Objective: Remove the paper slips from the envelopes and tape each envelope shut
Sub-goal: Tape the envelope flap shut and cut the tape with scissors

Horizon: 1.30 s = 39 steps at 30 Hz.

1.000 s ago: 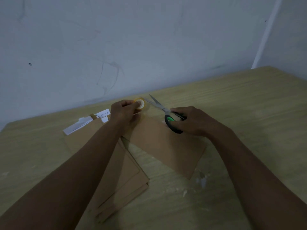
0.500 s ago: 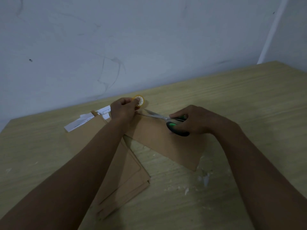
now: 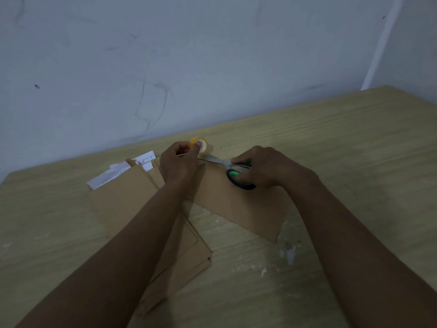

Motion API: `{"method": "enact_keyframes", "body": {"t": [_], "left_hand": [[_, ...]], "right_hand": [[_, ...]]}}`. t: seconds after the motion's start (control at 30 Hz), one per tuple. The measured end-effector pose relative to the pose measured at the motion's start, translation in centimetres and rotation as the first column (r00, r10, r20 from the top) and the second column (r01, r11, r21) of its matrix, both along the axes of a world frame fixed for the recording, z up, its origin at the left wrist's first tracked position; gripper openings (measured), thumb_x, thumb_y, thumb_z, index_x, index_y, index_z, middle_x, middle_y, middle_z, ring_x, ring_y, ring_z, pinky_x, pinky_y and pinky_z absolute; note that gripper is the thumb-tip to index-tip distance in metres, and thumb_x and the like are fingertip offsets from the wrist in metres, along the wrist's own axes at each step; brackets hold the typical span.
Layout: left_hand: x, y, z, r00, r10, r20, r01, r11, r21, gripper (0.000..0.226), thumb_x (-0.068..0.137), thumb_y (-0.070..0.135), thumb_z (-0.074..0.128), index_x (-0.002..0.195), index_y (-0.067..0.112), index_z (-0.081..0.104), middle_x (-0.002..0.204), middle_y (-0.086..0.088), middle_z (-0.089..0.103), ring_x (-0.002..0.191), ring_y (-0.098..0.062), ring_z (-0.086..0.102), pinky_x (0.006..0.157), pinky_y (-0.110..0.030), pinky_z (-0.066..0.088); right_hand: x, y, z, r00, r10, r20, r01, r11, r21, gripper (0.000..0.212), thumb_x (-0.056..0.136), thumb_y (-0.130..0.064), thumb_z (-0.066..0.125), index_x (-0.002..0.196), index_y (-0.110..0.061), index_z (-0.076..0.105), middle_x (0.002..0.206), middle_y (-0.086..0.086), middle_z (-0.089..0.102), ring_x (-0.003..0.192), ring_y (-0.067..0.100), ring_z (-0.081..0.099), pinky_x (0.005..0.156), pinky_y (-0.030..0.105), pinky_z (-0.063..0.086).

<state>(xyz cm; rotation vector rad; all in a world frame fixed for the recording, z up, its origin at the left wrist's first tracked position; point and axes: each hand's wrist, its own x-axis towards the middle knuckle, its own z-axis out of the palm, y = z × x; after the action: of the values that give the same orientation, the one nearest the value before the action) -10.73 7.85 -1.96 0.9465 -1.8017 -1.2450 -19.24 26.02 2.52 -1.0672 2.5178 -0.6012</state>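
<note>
The left hand [image 3: 181, 162] is curled round a small yellow roll of clear sticky tape [image 3: 199, 145], thumb & fingertips pinching it just above the far end of a flat brown paper envelope [image 3: 238, 204] lying alone on the pale wood-grain bench [image 3: 343, 143]. The right hand [image 3: 264, 168] grips a pair of steel scissors w/ green-and-black handles [image 3: 233, 171], fingers closed round the handle loops, blade tips reaching to just under the roll; whether the blades are parted can't be told. I judge a short strip is drawn between roll & envelope, but it's too thin & clear to see. Tape like this is near weightless, limp and tacky, apt to fold on itself, so it wants holding taut at both ends, by the roll and the stuck-down end. The envelope is light, thin, a bit stiff, and prob. slides easily on the smooth bench; best pinned flat near the flap edge while sealing. Left of it, under the left forearm, lies a fanned pile of similar brown envelopes [image 3: 123, 200], and white paper slips [image 3: 106, 177] w/ printed boxes stick out at the pile's far end, so at least 2 look unemptied. The slips are flimsy; pinch the exposed end and pull straight.
</note>
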Motion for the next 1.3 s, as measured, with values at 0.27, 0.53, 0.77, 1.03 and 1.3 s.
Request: {"method": "enact_keyframes", "body": {"t": [0.27, 0.53, 0.77, 1.03, 1.3], "left_hand": [[-0.1, 0.1, -0.4, 0.998, -0.005, -0.055, 0.007, 0.999, 0.039, 0.016, 0.080, 0.038, 0.080, 0.074, 0.028, 0.069, 0.068, 0.014, 0.061, 0.069, -0.009, 0.059, 0.075, -0.040, 0.055], [0.0, 0.4, -0.3, 0.997, -0.039, -0.064, 0.042, 0.998, 0.045, 0.014, 0.083, 0.037, 0.078, 0.076, 0.032, 0.068, 0.067, 0.014, 0.068, 0.066, -0.005, 0.062, 0.072, -0.034, 0.055], [0.0, 1.1, 0.7, 0.995, -0.093, -0.042, 0.096, 0.992, 0.087, 0.014, 0.089, 0.037, 0.072, 0.089, 0.025, 0.066, 0.067, 0.009, 0.068, 0.051, 0.005, 0.057, 0.052, -0.014, 0.041], [0.0, 0.8, 1.3, 0.996, -0.071, -0.044, 0.077, 0.985, 0.157, 0.018, 0.089, 0.039, 0.072, 0.091, 0.022, 0.066, 0.073, 0.005, 0.069, 0.063, -0.002, 0.062, 0.056, -0.018, 0.044], [-0.1, 0.4, 1.1, 0.996, -0.084, -0.018, 0.086, 0.980, 0.178, 0.017, 0.086, 0.040, 0.074, 0.081, 0.027, 0.065, 0.074, 0.008, 0.071, 0.076, -0.011, 0.069, 0.067, -0.024, 0.046]], "right_hand": [[-0.2, -0.6, -0.1, 0.999, -0.020, -0.040, 0.021, 0.999, 0.034, 0.048, 0.082, -0.053, 0.069, 0.128, -0.042, 0.063, 0.136, -0.008, 0.059, 0.115, 0.020, 0.059, 0.094, 0.032, 0.050], [-0.4, -0.8, -0.1, 0.996, -0.057, -0.069, 0.060, 0.997, 0.048, 0.040, 0.083, -0.058, 0.067, 0.122, -0.048, 0.065, 0.133, -0.012, 0.061, 0.113, 0.021, 0.060, 0.091, 0.034, 0.051], [-0.6, -0.8, -0.7, 0.992, -0.127, 0.019, 0.128, 0.991, -0.027, 0.038, 0.080, -0.057, 0.070, 0.116, -0.044, 0.069, 0.129, -0.009, 0.064, 0.110, 0.020, 0.061, 0.091, 0.032, 0.052], [-1.3, -2.7, -1.2, 0.895, -0.433, -0.105, 0.415, 0.896, -0.160, 0.042, 0.084, -0.042, 0.071, 0.116, -0.019, 0.058, 0.120, 0.011, 0.058, 0.109, 0.034, 0.058, 0.087, 0.036, 0.048], [-2.3, -6.5, -1.1, 0.882, -0.434, -0.184, 0.420, 0.901, -0.111, 0.032, 0.089, -0.036, 0.065, 0.113, -0.015, 0.062, 0.117, 0.009, 0.061, 0.108, 0.032, 0.060, 0.082, 0.033, 0.045]]}}
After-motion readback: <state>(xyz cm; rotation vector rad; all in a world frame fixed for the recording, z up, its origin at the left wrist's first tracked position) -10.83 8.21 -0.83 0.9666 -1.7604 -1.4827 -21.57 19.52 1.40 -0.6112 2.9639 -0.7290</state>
